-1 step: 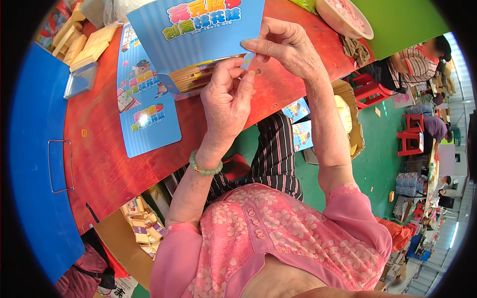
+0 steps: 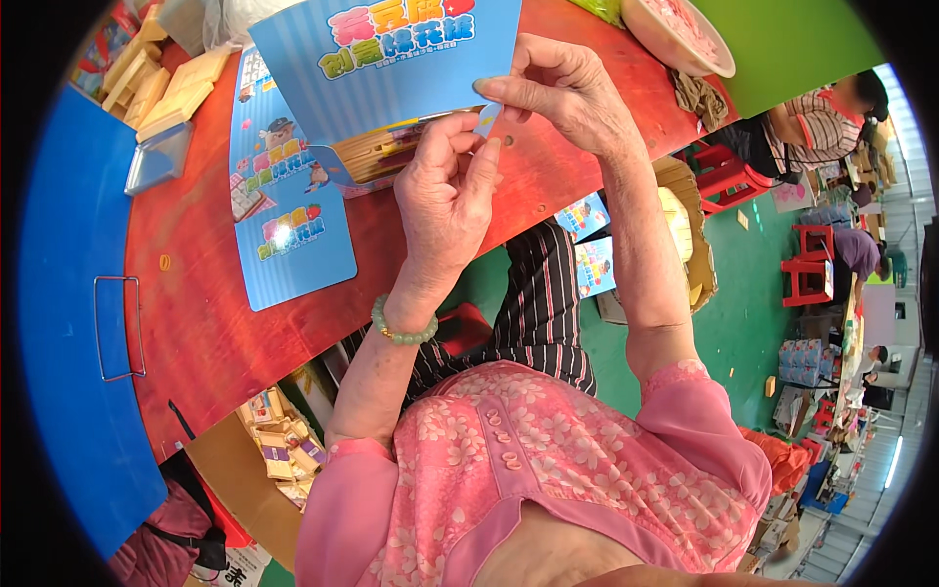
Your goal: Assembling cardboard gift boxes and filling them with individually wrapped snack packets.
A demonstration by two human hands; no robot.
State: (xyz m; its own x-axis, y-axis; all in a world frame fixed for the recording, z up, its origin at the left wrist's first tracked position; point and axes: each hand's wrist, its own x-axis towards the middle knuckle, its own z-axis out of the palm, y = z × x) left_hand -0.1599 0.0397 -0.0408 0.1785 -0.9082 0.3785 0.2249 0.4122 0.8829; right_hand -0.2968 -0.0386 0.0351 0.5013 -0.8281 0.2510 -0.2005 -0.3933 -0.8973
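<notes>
A blue printed cardboard box [image 2: 391, 88] with its lid raised stands on the red table at the top middle. Thin wooden pieces [image 2: 377, 159] and some colored items show inside it. My right hand [image 2: 562, 93] is closed at the lid's lower right corner, thumb against a small side flap [image 2: 486, 119]. Just below, my left hand [image 2: 450, 191] has its fingers curled round the lower end of that flap, its thumb raised beside it. A green bead bracelet [image 2: 403, 325] circles my left wrist. Flat blue printed cardboard [image 2: 293, 249] lies to the left of the box.
Wooden boxes [image 2: 186, 93] and a clear plastic case [image 2: 159, 157] sit at the left on the red table [image 2: 215, 323]. A pink-filled bowl [image 2: 719, 61] and a crumpled cloth [image 2: 699, 98] lie far right. Cartons stand below the table edge; other people sit further right.
</notes>
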